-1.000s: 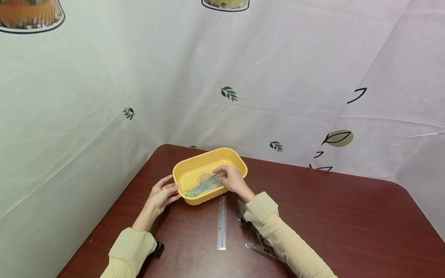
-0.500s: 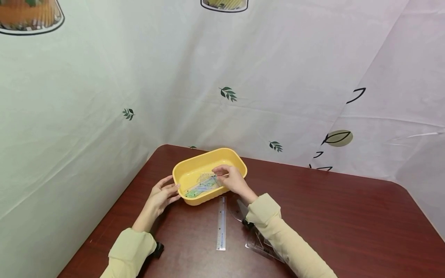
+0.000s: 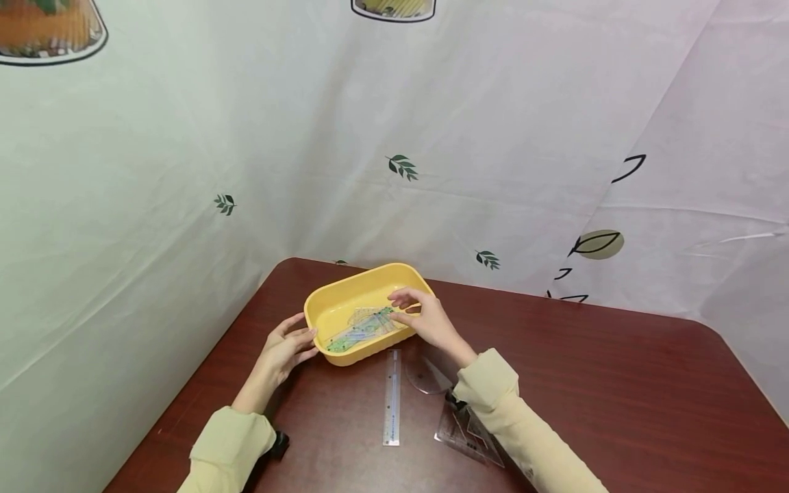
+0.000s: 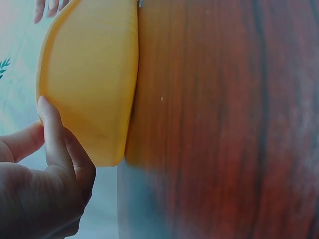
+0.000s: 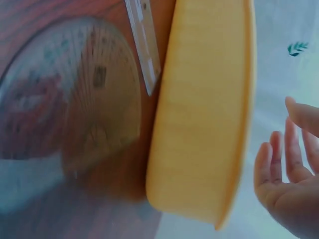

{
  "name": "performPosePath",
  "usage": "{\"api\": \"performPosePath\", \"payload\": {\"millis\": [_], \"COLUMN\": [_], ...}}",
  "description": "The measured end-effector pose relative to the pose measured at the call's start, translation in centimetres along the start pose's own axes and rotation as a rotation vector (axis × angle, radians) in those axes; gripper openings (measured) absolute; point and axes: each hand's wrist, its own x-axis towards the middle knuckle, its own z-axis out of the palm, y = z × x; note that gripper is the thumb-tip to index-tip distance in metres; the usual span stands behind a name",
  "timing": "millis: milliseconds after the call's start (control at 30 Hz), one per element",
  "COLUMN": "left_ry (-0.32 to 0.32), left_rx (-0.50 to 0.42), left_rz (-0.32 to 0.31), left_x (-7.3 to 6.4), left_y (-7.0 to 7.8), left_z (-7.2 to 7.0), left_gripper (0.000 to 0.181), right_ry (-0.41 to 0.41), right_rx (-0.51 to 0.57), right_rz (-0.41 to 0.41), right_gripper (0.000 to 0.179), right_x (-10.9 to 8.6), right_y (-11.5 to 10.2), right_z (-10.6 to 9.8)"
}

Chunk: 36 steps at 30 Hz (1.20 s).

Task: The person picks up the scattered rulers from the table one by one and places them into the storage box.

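Observation:
A yellow plastic basin [image 3: 345, 287] stands near the back left of the table. My left hand [image 3: 285, 350] holds its left end, fingertips at the rim; the left wrist view shows the fingers [image 4: 52, 129] against the basin wall. Inside lies a pile of transparent rulers [image 3: 364, 332] with green and blue markings. Over the basin's right part hovers my right hand [image 3: 431, 322], thumb and fingers apart and nothing between them. The right wrist view has that hand [image 5: 291, 184] beyond the basin's rim, its fingers loosely bent.
In front of the basin, a clear straight ruler [image 3: 392, 400] lies on the brown table [image 3: 604, 383]. A clear protractor [image 3: 425, 375] and clear set squares [image 3: 465, 435] lie to its right, partly under the right forearm. A white patterned cloth [image 3: 493, 137] hangs behind.
My right hand has drawn back to the right from the pile of rulers, and its fingers have spread. More of the protractor and set squares shows. The left hand keeps its place.

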Motion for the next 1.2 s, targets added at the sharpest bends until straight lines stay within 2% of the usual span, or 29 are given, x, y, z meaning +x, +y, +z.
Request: {"api": "performPosePath", "payload": {"millis": [167,300,467,767,1000,1200], "left_ry": [0.001,-0.006,-0.007,-0.004,-0.006,-0.01], "left_rx": [0.001,-0.004,-0.007,-0.015,-0.013,-0.018], "left_rz": [0.001,0.006,0.004,0.006,0.004,0.007], "left_x": [-0.1,0.0,-0.1,-0.1,-0.1,-0.2], "left_y": [0.0,0.0,-0.1,-0.1,-0.3,-0.2], "left_z": [0.0,-0.1,0.0,-0.1,-0.1,0.0], "left_gripper": [0.069,0.07,0.069,0.071,0.07,0.07], "right_ry": [-0.015,-0.06,-0.126,-0.231,-0.258,-0.279], "right_rx": [-0.106,-0.198,-0.262,-0.377,-0.347,-0.382], "right_rz": [0.007,-0.013,-0.019,0.073,0.176,0.248], "right_gripper": [0.029,0.032,0.036,0.04,0.039,0.044], "right_x": [-1.1,-2.2,-3.6,-5.9,-8.0,-9.6], "right_y": [-0.5,-1.0,-1.4,-2.0,-2.2,-2.1], "right_z": [-1.5,-2.4,-3.1,-3.9,-4.1,-4.2]}}
